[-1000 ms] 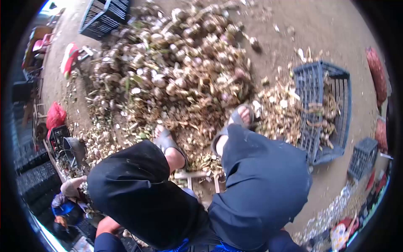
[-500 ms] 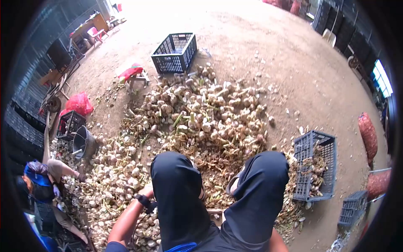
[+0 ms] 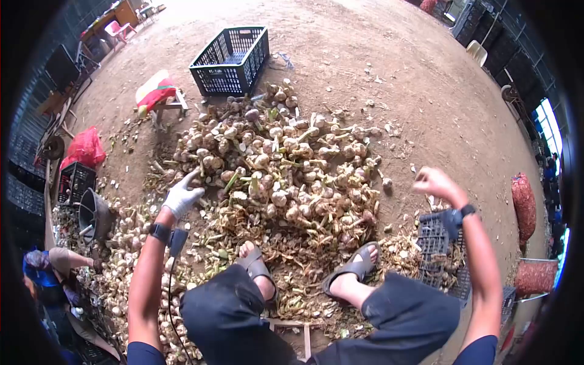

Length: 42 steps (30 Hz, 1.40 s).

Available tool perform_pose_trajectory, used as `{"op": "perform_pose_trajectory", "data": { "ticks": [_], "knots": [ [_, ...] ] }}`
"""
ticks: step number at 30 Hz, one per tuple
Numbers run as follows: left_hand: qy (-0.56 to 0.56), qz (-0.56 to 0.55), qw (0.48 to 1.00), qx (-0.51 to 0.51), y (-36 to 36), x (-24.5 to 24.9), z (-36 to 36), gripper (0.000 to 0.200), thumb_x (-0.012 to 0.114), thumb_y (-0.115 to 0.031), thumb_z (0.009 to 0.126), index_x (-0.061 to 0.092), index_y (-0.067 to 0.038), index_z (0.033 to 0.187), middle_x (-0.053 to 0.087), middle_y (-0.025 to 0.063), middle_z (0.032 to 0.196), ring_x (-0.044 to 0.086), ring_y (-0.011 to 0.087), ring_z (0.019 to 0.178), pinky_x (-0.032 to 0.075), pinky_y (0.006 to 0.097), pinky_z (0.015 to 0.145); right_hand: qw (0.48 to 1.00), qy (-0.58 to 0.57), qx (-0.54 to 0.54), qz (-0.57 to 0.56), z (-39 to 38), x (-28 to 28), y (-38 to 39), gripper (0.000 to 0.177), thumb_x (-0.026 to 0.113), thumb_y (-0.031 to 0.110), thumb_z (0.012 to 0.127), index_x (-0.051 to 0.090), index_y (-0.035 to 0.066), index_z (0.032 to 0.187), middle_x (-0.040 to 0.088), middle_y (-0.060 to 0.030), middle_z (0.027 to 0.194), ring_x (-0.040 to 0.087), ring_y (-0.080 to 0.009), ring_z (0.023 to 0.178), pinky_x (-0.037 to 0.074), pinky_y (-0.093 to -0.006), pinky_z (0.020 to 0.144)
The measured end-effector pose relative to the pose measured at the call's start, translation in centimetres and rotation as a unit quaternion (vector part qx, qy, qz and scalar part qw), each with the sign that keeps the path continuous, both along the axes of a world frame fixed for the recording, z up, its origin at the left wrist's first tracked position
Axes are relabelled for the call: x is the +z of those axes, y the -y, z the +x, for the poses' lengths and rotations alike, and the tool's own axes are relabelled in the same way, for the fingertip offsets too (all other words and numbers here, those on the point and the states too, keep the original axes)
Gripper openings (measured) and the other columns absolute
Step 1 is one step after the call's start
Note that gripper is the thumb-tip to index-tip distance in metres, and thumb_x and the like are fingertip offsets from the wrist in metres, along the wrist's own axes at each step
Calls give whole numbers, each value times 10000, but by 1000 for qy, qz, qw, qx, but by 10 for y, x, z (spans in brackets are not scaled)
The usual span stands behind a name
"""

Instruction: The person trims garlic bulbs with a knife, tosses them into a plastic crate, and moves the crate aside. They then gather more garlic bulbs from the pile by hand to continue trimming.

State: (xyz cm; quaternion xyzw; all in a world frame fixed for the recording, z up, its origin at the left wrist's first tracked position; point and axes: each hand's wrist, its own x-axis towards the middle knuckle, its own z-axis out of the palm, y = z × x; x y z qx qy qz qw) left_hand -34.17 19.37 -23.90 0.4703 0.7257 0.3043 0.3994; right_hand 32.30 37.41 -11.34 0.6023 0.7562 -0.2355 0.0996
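My left hand (image 3: pixel 184 196), in a white glove, hovers over the left side of a heap of garlic bulbs (image 3: pixel 292 164) with stems. Its thumb and forefinger are spread and nothing shows between them. To the right of the heap, my bare right hand (image 3: pixel 439 184) is raised above the dirt floor, fingers loosely bent, tips apart, with no thing visible in them. Both wrists wear black bands with small boxes. A dark plastic crate (image 3: pixel 435 243) with stems and scraps in it lies below my right hand, partly hidden by the forearm.
A black crate (image 3: pixel 228 79) stands behind the heap, beside a small stool (image 3: pixel 167 104) with red cloth. More garlic (image 3: pixel 131 267) spreads at left, near a bucket (image 3: pixel 94 213) and a seated person (image 3: pixel 52 274). Red net sacks (image 3: pixel 523 207) lie at right.
Both hands have come up and forward from beside my legs, the left to the heap and the right over the floor at right. My knees have lowered and spread; my sandalled feet now show.
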Motion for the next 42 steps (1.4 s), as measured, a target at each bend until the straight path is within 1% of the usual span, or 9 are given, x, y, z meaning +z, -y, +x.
{"op": "perform_pose_trajectory", "data": {
  "ticks": [7,9,13,16,25,32,33,36,42],
  "knots": [
    [-173,3,982,-76,-111,-37,41,737,744,-329,799,470,-146,1458,565,208,1372,557,334,1254,432,397,1087,979,-201,-23,41,-137,-81,-160,596,706,518,825,659,-12,1092,713,-167,1045,681,-246,952,533,-366,843],
    [-178,-8,980,-87,-128,-66,43,835,767,-368,779,415,-93,1485,528,234,1405,508,365,1305,393,409,1119,975,-214,0,52,-202,-128,-165,597,700,516,838,646,1,1136,711,-176,1051,683,-293,986,531,-391,866],
    [-133,-59,988,43,-129,-126,51,1036,804,-531,706,362,-37,1502,481,293,1420,465,412,1326,380,434,1121,976,-122,115,139,-310,-189,-168,599,705,528,833,619,42,1173,668,-211,1175,632,-367,1114,504,-447,964],
    [-322,-77,944,-9,-119,-143,69,1040,801,-552,711,369,-18,1491,524,279,1363,518,406,1244,420,450,1070,983,-89,133,93,-355,-211,-169,742,675,598,838,521,34,1294,574,-227,1299,571,-381,1207,477,-475,1010],
    [-338,-150,929,-8,-151,-140,69,1079,808,-617,641,402,-97,1495,613,241,1268,579,419,1119,471,476,982,992,-90,74,41,-392,-254,-186,1083,600,797,768,406,-13,1460,475,-276,1432,479,-391,1332,427,-474,1074],
    [-319,-99,943,-3,-149,-146,67,991,812,-614,631,510,-85,1413,663,226,1172,621,392,1075,480,471,960,981,-181,10,71,-395,-290,-202,1057,627,762,741,384,69,1502,469,-276,1452,503,-375,1323,424,-463,1088],
    [-320,-103,942,-6,-150,-146,67,991,812,-614,631,510,-85,1413,663,226,1172,621,392,1075,480,471,960,985,-167,50,11,-394,-277,-199,1066,584,788,764,412,10,1472,494,-250,1448,499,-376,1325,396,-454,1105],
    [-269,-90,959,-20,-156,-146,67,1001,787,-655,647,512,-52,1398,673,239,1165,630,380,1108,473,455,978,980,-171,75,63,-392,-284,-182,878,600,719,764,515,44,1319,629,-206,1285,591,-366,1187,467,-472,1000],
    [-233,-56,967,-91,-149,-153,72,948,777,-663,665,569,-33,1343,656,230,1225,631,371,1132,488,412,981,974,-200,99,39,-376,-269,-155,596,559,549,789,614,13,1043,668,-256,1115,623,-422,1052,477,-501,918]
  ]
}}
